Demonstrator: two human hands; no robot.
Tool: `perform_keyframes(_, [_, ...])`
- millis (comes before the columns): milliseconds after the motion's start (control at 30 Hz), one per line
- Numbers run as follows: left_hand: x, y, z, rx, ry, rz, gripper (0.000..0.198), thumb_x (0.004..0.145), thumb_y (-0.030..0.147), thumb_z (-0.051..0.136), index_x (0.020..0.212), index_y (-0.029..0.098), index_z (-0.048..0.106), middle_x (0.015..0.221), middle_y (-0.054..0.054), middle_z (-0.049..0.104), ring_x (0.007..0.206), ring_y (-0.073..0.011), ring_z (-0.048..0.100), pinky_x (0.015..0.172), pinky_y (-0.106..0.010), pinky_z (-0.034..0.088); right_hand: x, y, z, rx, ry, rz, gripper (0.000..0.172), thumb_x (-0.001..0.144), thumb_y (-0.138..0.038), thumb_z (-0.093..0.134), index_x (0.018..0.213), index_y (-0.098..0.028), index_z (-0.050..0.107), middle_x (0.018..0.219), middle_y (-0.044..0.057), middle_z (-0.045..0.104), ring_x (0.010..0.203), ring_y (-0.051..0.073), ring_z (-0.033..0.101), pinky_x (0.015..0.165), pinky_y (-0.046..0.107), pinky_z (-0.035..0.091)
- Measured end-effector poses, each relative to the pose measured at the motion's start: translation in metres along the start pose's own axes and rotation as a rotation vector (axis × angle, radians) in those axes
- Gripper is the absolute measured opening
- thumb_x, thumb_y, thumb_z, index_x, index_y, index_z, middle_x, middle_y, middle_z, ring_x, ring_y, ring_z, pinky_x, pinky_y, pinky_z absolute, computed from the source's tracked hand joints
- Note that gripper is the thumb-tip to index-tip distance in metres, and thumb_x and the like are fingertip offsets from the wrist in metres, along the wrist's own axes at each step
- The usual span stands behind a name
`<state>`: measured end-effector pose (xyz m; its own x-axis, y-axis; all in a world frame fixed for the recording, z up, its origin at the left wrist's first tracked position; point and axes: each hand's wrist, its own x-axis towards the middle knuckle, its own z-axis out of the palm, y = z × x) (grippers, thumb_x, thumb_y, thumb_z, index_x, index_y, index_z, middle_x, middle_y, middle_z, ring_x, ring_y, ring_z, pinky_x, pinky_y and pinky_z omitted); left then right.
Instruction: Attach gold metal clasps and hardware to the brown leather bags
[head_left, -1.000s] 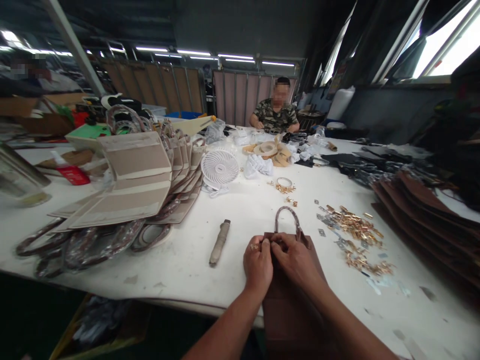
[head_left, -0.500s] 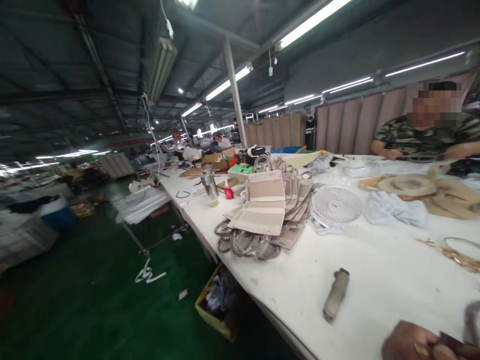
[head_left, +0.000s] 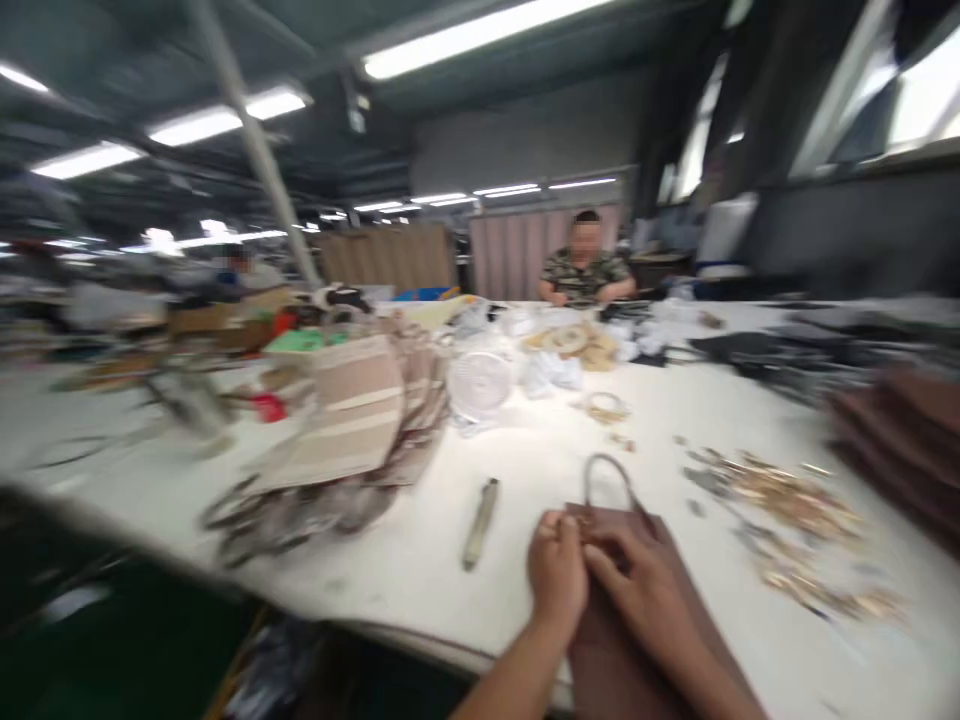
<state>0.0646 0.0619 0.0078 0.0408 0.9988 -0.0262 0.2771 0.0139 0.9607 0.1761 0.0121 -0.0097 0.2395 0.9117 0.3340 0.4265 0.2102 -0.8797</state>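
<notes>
A brown bag (head_left: 622, 650) with a looped handle (head_left: 609, 462) lies on the white table near its front edge. My left hand (head_left: 556, 565) is closed at the bag's top left corner, by the handle's base. Close beside it, my right hand (head_left: 637, 575) lies over the bag, its fingers bent together at the same spot. What is between the fingertips is too small and blurred to make out. To the left of my hands rests a slim, light-coloured tool (head_left: 481, 525). Gold-coloured metal pieces (head_left: 795, 500) are scattered to the right.
Stacked beige panels (head_left: 352, 410) and wrapped handles lie left on the table (head_left: 405, 590). Behind are a round white fan-like grille (head_left: 480, 385) and tape rolls (head_left: 571, 340). Brown pieces (head_left: 900, 450) are piled right. A person (head_left: 586, 265) sits across the table.
The view has swung to the right. Both my hands and the brown bag now show fully near the middle, where before only part of a hand showed at the lower right corner.
</notes>
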Motion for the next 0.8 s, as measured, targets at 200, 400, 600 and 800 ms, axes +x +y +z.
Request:
perform_keyframes(200, [0.049, -0.024, 0.022, 0.105, -0.028, 0.112, 0.040, 0.088, 0.057, 0.046, 0.098, 0.023, 0.064, 0.087, -0.005, 0.068, 0.091, -0.0292, 0.061, 0.084, -0.038, 0.043, -0.033, 0.024, -0.093, -0.130, 0.164, 0.183, 0.030, 0.097, -0.048, 0.059, 0.089, -0.022, 0.071, 0.087, 0.002, 0.071, 0.084, 0.023, 0.065, 0.077, 0.031, 0.050])
perform_keyframes(400, [0.046, -0.030, 0.018, 0.162, 0.030, 0.154, 0.042, 0.089, 0.060, 0.047, 0.100, 0.025, 0.066, 0.091, -0.003, 0.072, 0.093, -0.0281, 0.066, 0.081, -0.036, 0.047, -0.068, 0.086, -0.230, -0.570, 0.507, 0.354, 0.040, 0.086, -0.054, 0.053, 0.098, -0.021, 0.072, 0.099, 0.007, 0.071, 0.079, 0.024, 0.065, 0.079, 0.036, 0.052])
perform_keyframes(600, [0.050, -0.035, 0.024, 0.176, 0.085, 0.210, 0.045, 0.087, 0.061, 0.051, 0.109, 0.024, 0.065, 0.104, -0.006, 0.074, 0.105, -0.0304, 0.067, 0.093, -0.041, 0.050, -0.058, 0.128, -0.284, -0.696, 0.434, 0.381, 0.048, 0.090, -0.042, 0.049, 0.126, -0.018, 0.069, 0.121, 0.012, 0.066, 0.080, 0.022, 0.066, 0.085, 0.038, 0.052])
perform_keyframes(800, [0.047, -0.029, 0.028, 0.162, 0.067, 0.236, 0.047, 0.089, 0.057, 0.050, 0.115, 0.021, 0.062, 0.113, -0.009, 0.071, 0.110, -0.0313, 0.065, 0.097, -0.044, 0.051, -0.041, 0.127, -0.303, -0.777, 0.182, 0.344, 0.023, 0.094, -0.022, 0.059, 0.105, -0.027, 0.079, 0.111, 0.003, 0.071, 0.094, 0.020, 0.068, 0.087, 0.029, 0.052])
